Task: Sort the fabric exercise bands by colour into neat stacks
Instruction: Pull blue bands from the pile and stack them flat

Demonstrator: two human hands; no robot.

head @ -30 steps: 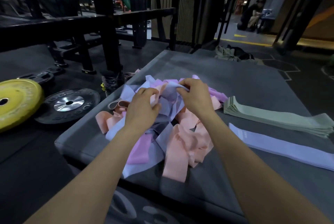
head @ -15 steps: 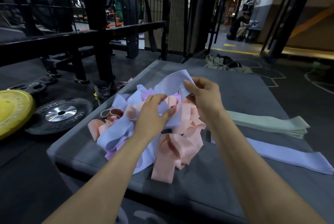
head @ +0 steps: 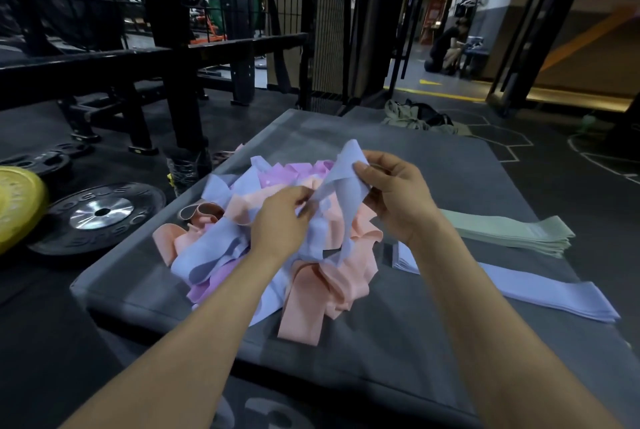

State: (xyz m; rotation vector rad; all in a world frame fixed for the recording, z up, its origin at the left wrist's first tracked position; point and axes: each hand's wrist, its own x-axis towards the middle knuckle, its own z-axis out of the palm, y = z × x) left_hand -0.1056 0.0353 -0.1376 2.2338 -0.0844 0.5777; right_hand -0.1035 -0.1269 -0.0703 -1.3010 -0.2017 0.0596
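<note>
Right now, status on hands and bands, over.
Left hand and right hand both pinching one lilac band above mixed pile. Green stack and lilac stack laid out. Band's tail tangled in pile.

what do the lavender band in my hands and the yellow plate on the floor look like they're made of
Lavender band: soft matte woven fabric, likely elastic; it folds and drapes limply between both hands.
Yellow plate: probably rubber-coated, with a dull sheen and a thick rounded edge; its core is not visible.
</note>
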